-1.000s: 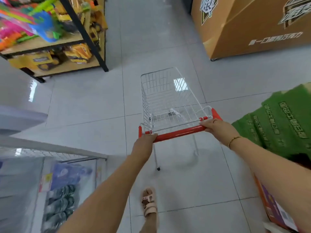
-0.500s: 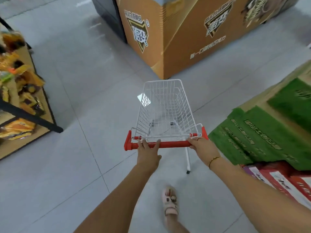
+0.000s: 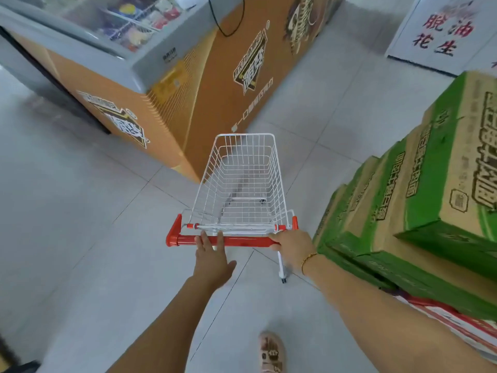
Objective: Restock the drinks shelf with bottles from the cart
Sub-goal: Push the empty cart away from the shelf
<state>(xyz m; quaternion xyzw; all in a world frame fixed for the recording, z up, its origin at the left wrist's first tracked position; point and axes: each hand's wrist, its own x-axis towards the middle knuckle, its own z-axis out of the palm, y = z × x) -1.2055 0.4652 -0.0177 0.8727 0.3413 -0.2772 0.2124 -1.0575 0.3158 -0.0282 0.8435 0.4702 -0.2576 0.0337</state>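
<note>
A small white wire cart [image 3: 243, 184] with a red handle bar [image 3: 236, 240] stands on the tiled floor in front of me. Its basket holds nothing; no bottles and no drinks shelf are in view. My left hand [image 3: 212, 255] rests on the left half of the bar, fingers straight over it and thumb spread out. My right hand [image 3: 291, 244] grips the bar's right end, fingers curled round it.
An orange chest freezer [image 3: 204, 84] with a glass lid stands ahead on the left, its corner close to the cart's front. Stacked green cardboard boxes [image 3: 419, 211] line the right side above red-and-white cartons [image 3: 457, 327]. A white cabinet [image 3: 441, 30] stands far right. My sandalled foot [image 3: 271, 352] is below.
The cart and my view have swung right, away from the toy shelf, towards the gap between freezer and green boxes. My left hand has loosened from a grip to straight fingers.
</note>
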